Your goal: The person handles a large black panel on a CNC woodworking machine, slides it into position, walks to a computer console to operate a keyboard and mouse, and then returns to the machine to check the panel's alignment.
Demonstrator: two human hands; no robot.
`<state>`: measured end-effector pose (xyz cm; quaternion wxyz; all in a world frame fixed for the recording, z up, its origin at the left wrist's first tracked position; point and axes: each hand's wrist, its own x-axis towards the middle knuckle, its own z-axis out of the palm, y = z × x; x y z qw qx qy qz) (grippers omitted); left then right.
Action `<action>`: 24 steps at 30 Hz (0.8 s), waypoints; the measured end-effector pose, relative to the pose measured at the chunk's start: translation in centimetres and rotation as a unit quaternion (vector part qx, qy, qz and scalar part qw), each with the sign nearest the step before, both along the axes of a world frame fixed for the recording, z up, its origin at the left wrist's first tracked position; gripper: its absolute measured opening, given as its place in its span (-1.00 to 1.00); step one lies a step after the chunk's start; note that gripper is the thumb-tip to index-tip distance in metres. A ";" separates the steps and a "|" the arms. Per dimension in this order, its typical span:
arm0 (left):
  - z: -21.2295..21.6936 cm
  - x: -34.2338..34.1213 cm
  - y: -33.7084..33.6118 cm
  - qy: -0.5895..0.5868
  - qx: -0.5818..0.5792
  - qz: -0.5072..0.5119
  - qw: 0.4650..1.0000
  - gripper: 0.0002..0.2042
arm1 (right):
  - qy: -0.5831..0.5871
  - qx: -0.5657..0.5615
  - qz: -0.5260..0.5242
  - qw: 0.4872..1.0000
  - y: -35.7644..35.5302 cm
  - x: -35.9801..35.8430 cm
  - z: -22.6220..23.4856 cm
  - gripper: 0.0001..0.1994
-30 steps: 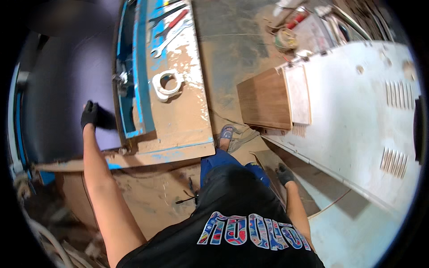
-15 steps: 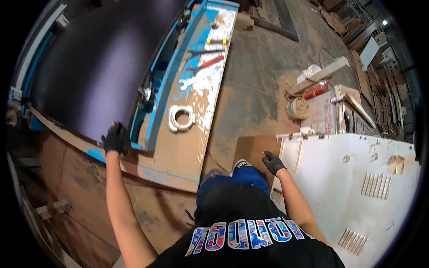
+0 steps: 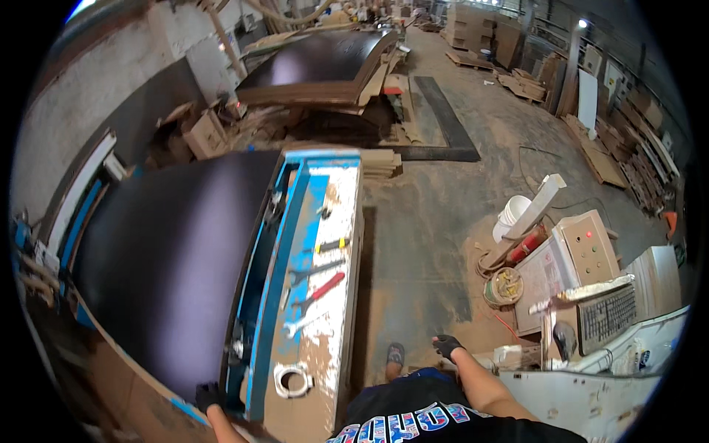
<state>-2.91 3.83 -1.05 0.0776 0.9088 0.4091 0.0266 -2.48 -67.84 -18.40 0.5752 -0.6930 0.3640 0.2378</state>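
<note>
My left hand (image 3: 208, 396), in a black glove with bare fingertips, rests at the near right corner of a large dark board (image 3: 162, 273), fingers stretched out and holding nothing. The board lies in a blue metal frame (image 3: 255, 354). My right hand (image 3: 447, 345), gloved the same way, hangs in the air with loosely bent, parted fingers and nothing in them. On the frame's worn ledge to the right of the board lie a white ring-shaped bracket (image 3: 292, 381), an open-ended wrench (image 3: 301, 323), a red-handled tool (image 3: 325, 289) and a yellow-and-black tool (image 3: 332, 245).
At right stand a control box (image 3: 588, 240), a keyboard (image 3: 609, 321), a computer mouse (image 3: 565, 340), a white bucket (image 3: 509, 214) and a red cylinder (image 3: 528, 244). A stack of dark boards (image 3: 310, 59) lies ahead. Dust covers the floor (image 3: 413, 244) between.
The view has swung up, bringing in the far boards, wall and keyboard. My left hand stays by the board's near corner. My right hand still hangs free, now over the floor.
</note>
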 end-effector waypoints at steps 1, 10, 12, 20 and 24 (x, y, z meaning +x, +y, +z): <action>-0.4 1.4 0.0 0.031 0.033 0.019 0.999 -0.58 | 0.012 -0.003 -0.022 1.000 -1.3 2.1 -0.3 -0.76; -2.4 14.4 -1.0 0.124 0.118 0.147 0.974 -0.55 | -0.060 0.026 -0.188 0.980 -10.1 16.8 -6.7 -0.75; -1.0 22.2 -5.4 0.116 0.126 0.124 0.977 -0.57 | -0.121 -0.077 -0.141 0.980 -13.2 18.3 -11.0 -0.73; 1.2 47.1 -18.6 -0.001 0.172 0.081 0.982 -0.62 | -0.010 -0.339 0.221 0.915 -19.3 20.9 -15.8 -0.63; 0.7 60.6 -28.4 -0.146 0.176 -0.020 0.973 -0.64 | 0.169 -0.127 -0.047 0.976 -22.9 21.0 -11.4 -0.62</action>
